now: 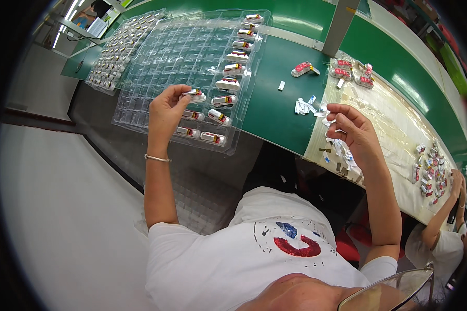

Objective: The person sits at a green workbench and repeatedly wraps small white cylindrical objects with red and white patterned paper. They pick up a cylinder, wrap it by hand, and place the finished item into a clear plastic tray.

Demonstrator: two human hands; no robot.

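My left hand (167, 111) pinches a small white oblong piece (196, 96) with red, yellow and silver parts, just over the clear plastic tray (166, 57). Similar pieces fill the tray's right-hand column, and a few more, such as one oblong piece (213, 138), sit in its near corner. Over the table to the right, my right hand (354, 132) is raised with bent fingers apart and nothing visible in them. Beneath and beside it lie scattered white paper slips (306, 106).
Behind at the left stands another tray (122, 46) filled with pieces. Red-and-white pieces (303, 69) lie on the green table (275, 57) and the covered surface (394, 124). A metal post (340, 26) rises at the back. At right, a co-worker's hands (455, 184) are near a pile of pieces (431, 168).
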